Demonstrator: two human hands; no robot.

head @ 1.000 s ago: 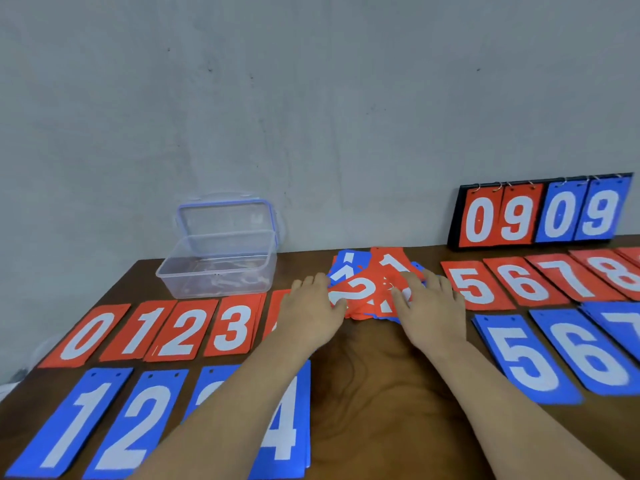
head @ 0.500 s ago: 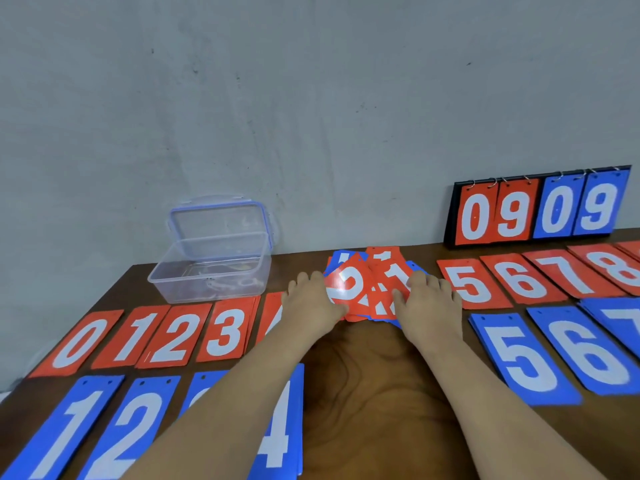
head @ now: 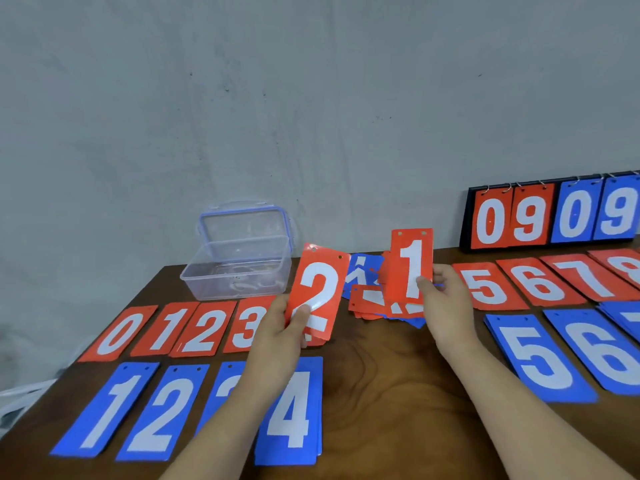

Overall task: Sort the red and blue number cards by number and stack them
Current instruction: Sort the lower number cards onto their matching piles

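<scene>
Two numbers face me so I can sort them: my left hand [head: 277, 337] pinches the red 2 card [head: 320, 285], my right hand [head: 446, 299] the red 1 card [head: 412, 261].

Red cards [head: 412, 268] and blue cards [head: 289, 410] are printed with white numerals; table [head: 388, 393] is dark brown woodgrain; box [head: 239, 261] is clear, blue-rimmed.

Clear plastic box [head: 239, 271], lid open, brown wooden table [head: 381, 393], grey wall [head: 277, 98]

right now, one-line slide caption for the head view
Left hand holds a red 2 card, right hand a red 1 card, both upright by the unsorted pile.
</scene>
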